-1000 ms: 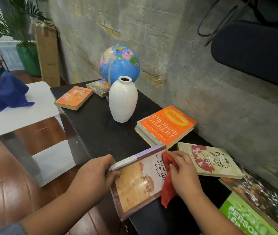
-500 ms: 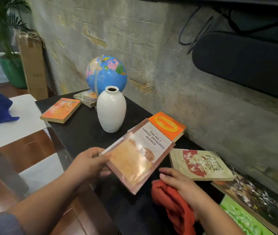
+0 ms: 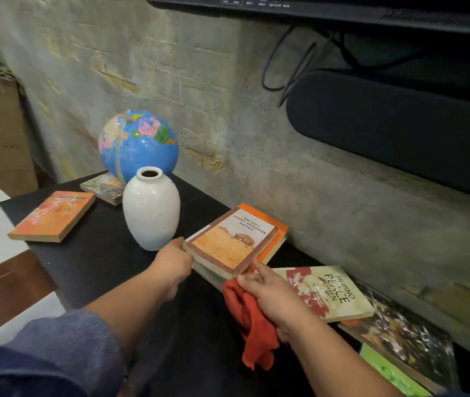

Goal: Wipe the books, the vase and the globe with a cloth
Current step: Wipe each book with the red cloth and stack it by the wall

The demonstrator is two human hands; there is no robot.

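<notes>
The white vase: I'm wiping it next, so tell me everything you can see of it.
The white vase is egg-shaped, with a short narrow neck and a dark open mouth. It looks like glazed ceramic, with a few faint marks on its side. It stands upright on the black table, in front of the globe, whose lower part it hides. The left hand, gripping a book, is close to its base; whether they touch is unclear.

The Detective Agency paperback lies flat atop an orange book, just beside the upright white vase. The blue globe stands behind the vase. The Filipino Peace Women book lies flat nearby. The red cloth hangs bunched from the right hand.
</notes>
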